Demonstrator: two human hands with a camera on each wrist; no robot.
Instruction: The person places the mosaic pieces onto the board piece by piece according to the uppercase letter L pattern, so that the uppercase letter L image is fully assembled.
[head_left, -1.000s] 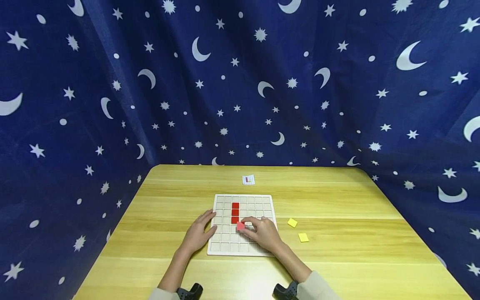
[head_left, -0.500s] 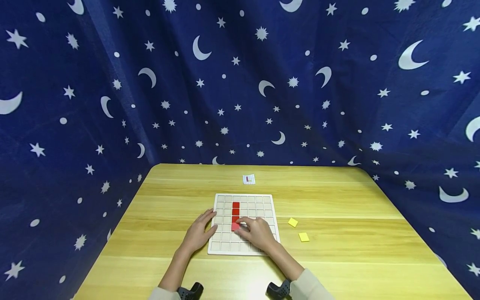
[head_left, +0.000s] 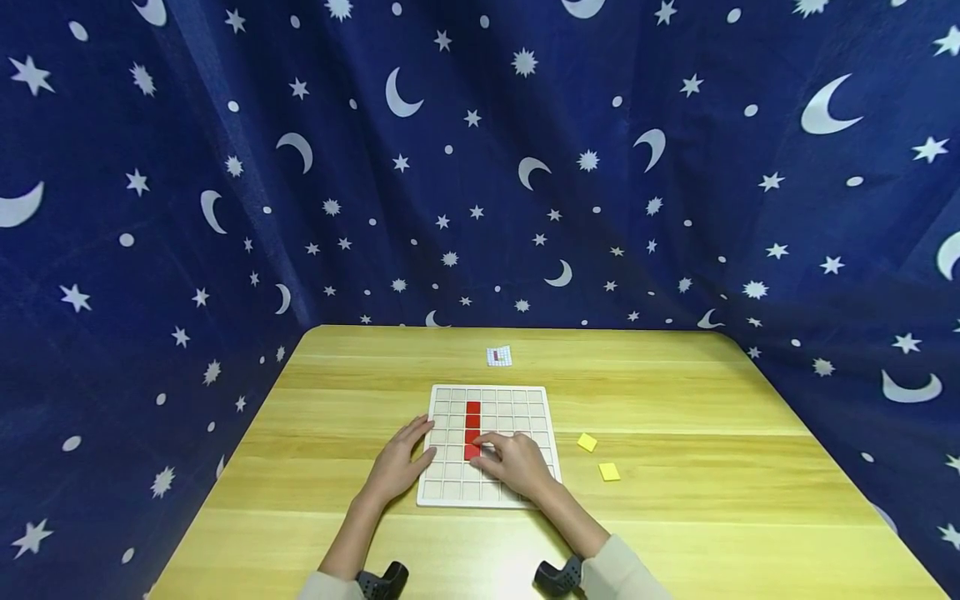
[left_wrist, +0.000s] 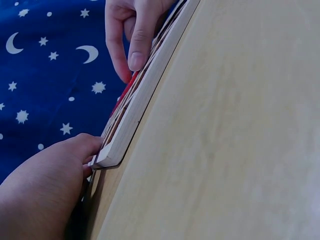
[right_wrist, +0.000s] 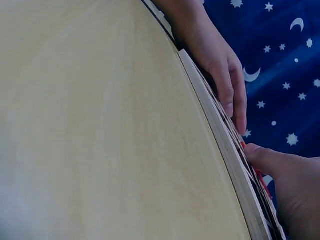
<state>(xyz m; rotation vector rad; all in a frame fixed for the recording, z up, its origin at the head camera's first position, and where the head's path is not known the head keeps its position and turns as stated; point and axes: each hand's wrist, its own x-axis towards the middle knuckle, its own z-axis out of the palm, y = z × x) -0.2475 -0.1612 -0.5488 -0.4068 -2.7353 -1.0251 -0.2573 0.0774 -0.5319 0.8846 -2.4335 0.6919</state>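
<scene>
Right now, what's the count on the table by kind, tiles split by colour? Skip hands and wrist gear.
Red tiles: 4
Yellow tiles: 2
Grid board: 1
Small printed card: 1
Total: 8

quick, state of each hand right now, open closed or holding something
Left hand: open, resting at the left edge of the white board.
Right hand: closed, pinching the red tile nearest the person.
</scene>
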